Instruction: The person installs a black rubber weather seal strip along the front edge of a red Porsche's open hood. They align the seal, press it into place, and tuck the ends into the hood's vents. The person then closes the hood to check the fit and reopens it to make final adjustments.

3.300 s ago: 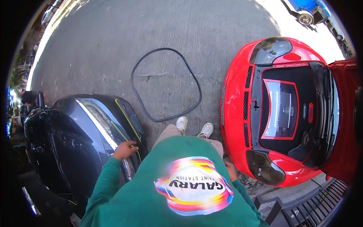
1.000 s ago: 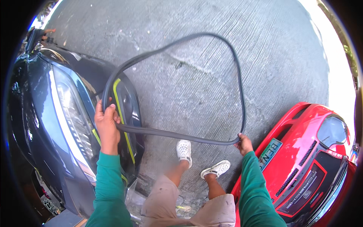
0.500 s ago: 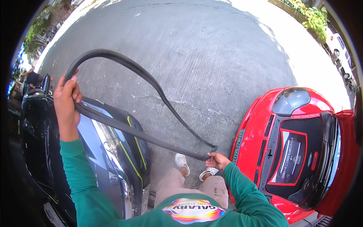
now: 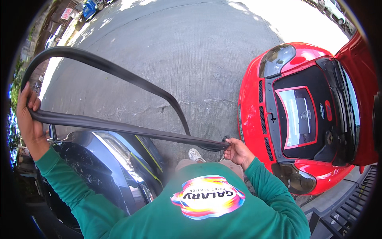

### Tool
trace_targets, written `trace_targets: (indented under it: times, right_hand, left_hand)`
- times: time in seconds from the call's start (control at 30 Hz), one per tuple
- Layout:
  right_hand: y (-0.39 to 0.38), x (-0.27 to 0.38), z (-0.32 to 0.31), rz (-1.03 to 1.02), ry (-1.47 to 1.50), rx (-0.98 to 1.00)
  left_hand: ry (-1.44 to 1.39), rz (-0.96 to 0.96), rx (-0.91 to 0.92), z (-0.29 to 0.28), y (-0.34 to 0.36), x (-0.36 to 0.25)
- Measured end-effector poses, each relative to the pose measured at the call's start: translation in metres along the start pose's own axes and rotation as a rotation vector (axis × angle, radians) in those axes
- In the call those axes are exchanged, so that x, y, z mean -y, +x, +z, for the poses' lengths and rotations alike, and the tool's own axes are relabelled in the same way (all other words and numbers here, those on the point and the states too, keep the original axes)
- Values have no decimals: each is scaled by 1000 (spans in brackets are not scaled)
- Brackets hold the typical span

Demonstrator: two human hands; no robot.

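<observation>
A long black rubber weatherstrip (image 4: 131, 129) is stretched between my hands in front of me. My left hand (image 4: 32, 123), raised at the far left, has its fingers wrapped round the strip where it bends back in a wide loop. At the centre right, my right hand (image 4: 238, 153) pinches the strip near a small curl. From the left hand the lower run reaches almost straight to the right hand. The upper run arches over the ground and droops, passing behind the lower run near the middle.
Close on my right stands a red car (image 4: 248, 95) with its front lid (image 4: 360, 99) raised over a black-lined compartment. A dark car (image 4: 91, 159) with yellow-green stripes is at lower left, under the strip. Concrete pavement (image 4: 207, 51) stretches ahead. A metal grating (image 4: 354, 199) lies at lower right.
My left hand has moved further left and outward, pulling the weatherstrip's lower run straighter. My right hand still pinches its end of the stretch. The view has shifted, bringing the red car's front more fully in.
</observation>
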State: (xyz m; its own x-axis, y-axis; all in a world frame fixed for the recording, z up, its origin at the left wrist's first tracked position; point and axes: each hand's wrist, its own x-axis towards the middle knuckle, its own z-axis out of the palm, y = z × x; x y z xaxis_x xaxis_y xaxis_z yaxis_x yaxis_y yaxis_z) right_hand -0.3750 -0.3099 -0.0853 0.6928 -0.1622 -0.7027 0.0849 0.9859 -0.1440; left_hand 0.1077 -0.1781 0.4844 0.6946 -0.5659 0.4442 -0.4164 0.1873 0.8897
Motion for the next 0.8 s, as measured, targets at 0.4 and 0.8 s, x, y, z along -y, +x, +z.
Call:
trace_targets:
  times: [0.4,0.8]
  right_hand:
    - [-192,140,96,-849,-370,-30]
    - [-270,201,236,-1056,-793,-391]
  left_hand:
    - [68,-195,-352,-136,-67,140]
    - [-35,-440,-211,-67,-41,270]
